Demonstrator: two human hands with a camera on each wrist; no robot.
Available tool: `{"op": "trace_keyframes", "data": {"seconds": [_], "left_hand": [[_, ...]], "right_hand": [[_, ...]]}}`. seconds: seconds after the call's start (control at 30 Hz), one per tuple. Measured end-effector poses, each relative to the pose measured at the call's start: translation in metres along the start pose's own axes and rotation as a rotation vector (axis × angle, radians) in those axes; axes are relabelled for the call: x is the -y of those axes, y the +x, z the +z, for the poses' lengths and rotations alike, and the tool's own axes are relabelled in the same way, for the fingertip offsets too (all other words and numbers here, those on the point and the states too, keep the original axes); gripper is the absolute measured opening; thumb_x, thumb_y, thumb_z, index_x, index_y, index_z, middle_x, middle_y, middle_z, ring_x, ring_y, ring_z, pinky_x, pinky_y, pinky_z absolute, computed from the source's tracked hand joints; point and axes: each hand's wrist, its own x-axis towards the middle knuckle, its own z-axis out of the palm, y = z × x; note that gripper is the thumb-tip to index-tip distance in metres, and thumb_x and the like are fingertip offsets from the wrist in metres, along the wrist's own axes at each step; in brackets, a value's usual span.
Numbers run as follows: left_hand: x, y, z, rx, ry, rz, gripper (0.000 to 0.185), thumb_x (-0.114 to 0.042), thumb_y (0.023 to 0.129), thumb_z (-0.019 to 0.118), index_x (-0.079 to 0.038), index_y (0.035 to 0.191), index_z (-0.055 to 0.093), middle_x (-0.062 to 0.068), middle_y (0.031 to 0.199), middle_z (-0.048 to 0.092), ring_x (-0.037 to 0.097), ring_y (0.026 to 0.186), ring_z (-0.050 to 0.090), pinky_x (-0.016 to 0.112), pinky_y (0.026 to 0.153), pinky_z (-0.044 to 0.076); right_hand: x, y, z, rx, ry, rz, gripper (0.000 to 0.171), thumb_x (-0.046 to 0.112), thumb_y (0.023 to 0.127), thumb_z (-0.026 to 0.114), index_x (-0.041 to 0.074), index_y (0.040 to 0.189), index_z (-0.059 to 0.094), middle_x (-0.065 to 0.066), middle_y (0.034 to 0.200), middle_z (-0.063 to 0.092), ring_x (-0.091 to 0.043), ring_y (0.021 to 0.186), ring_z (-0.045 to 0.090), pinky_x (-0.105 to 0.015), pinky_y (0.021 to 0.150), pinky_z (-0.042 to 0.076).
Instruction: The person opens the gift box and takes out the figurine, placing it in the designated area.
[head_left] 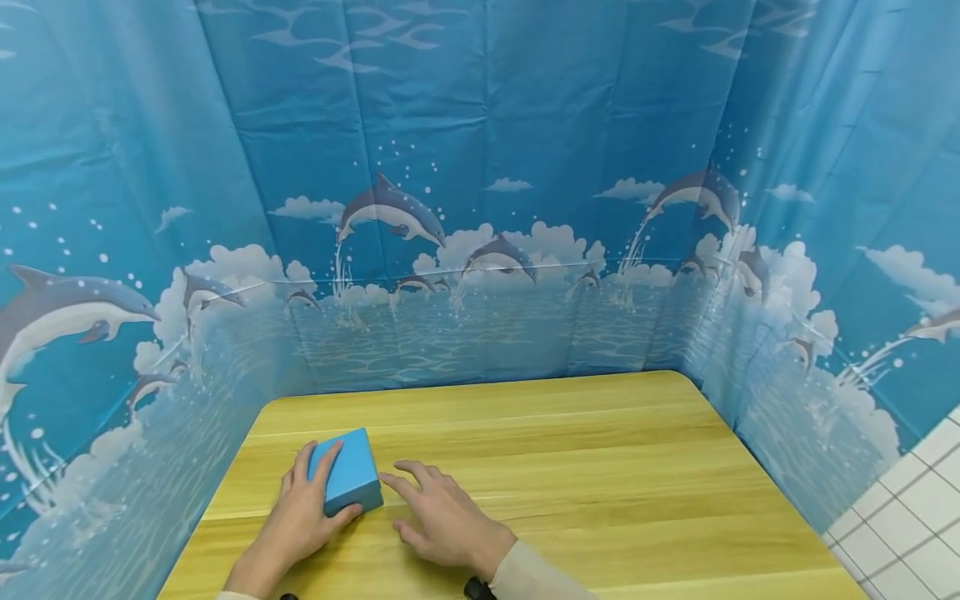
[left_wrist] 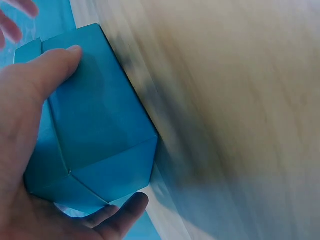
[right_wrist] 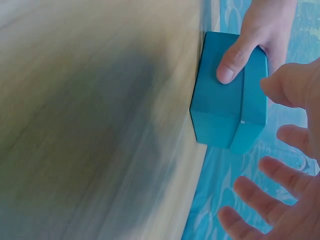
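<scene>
A blue box (head_left: 348, 472) stands on the wooden table (head_left: 600, 467) near its left side. My left hand (head_left: 300, 517) grips the blue box (left_wrist: 95, 130), thumb on its near side and fingers over the top. The thumb (right_wrist: 232, 62) shows on the box (right_wrist: 227, 107) in the right wrist view. My right hand (head_left: 442, 517) hovers just right of the box with fingers spread and holds nothing; its fingers (right_wrist: 260, 200) are straight and apart.
A blue dolphin-print curtain (head_left: 480, 208) encloses the table on the left, back and right. White floor tiles (head_left: 915, 517) show at the lower right. The table stretches bare to the right of my hands.
</scene>
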Motion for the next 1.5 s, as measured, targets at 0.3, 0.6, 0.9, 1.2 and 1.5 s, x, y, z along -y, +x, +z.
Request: {"op": "trace_keyframes", "data": {"seconds": [0.3, 0.6, 0.9, 1.2, 1.5], "left_hand": [[-0.021, -0.008, 0.003, 0.023, -0.008, 0.067, 0.114, -0.062, 0.099, 0.09, -0.018, 0.186, 0.031, 0.041, 0.184, 0.022, 0.074, 0.153, 0.046, 0.081, 0.111, 0.056], [-0.03, -0.013, 0.007, 0.013, 0.006, 0.088, 0.112, -0.059, 0.099, 0.091, -0.02, 0.186, 0.032, 0.038, 0.185, 0.024, 0.072, 0.153, 0.047, 0.076, 0.107, 0.061], [-0.042, -0.014, 0.013, 0.025, -0.014, 0.113, 0.112, -0.057, 0.099, 0.092, -0.019, 0.186, 0.032, 0.04, 0.185, 0.023, 0.072, 0.157, 0.044, 0.078, 0.106, 0.061], [-0.056, -0.009, 0.019, 0.027, -0.04, 0.14, 0.113, -0.055, 0.099, 0.093, -0.021, 0.186, 0.03, 0.038, 0.187, 0.021, 0.07, 0.161, 0.04, 0.076, 0.112, 0.059], [-0.065, -0.009, 0.02, 0.069, -0.116, 0.147, 0.113, -0.053, 0.101, 0.092, -0.023, 0.188, 0.026, 0.037, 0.19, 0.013, 0.072, 0.163, 0.035, 0.081, 0.115, 0.054]], "right_hand": [[-0.001, 0.001, 0.007, 0.0, 0.006, -0.023, 0.077, 0.033, 0.116, 0.076, 0.021, 0.183, 0.039, -0.012, 0.182, 0.049, -0.033, 0.157, 0.063, -0.054, 0.114, 0.065], [-0.004, 0.002, 0.007, 0.007, 0.009, -0.023, 0.072, 0.033, 0.116, 0.075, 0.021, 0.181, 0.045, -0.013, 0.183, 0.048, -0.034, 0.158, 0.061, -0.054, 0.116, 0.064], [-0.015, -0.003, 0.002, -0.001, 0.087, -0.027, 0.056, 0.033, 0.117, 0.075, 0.019, 0.169, 0.06, -0.014, 0.184, 0.047, -0.033, 0.157, 0.064, -0.052, 0.117, 0.064], [-0.031, -0.01, -0.008, 0.019, 0.107, -0.021, 0.05, 0.037, 0.115, 0.078, 0.022, 0.16, 0.063, -0.009, 0.179, 0.053, -0.029, 0.152, 0.068, -0.052, 0.117, 0.063], [-0.037, -0.009, -0.01, -0.002, 0.088, -0.006, 0.037, 0.044, 0.116, 0.075, 0.022, 0.146, 0.068, -0.008, 0.159, 0.065, -0.025, 0.135, 0.076, -0.045, 0.108, 0.066]]}}
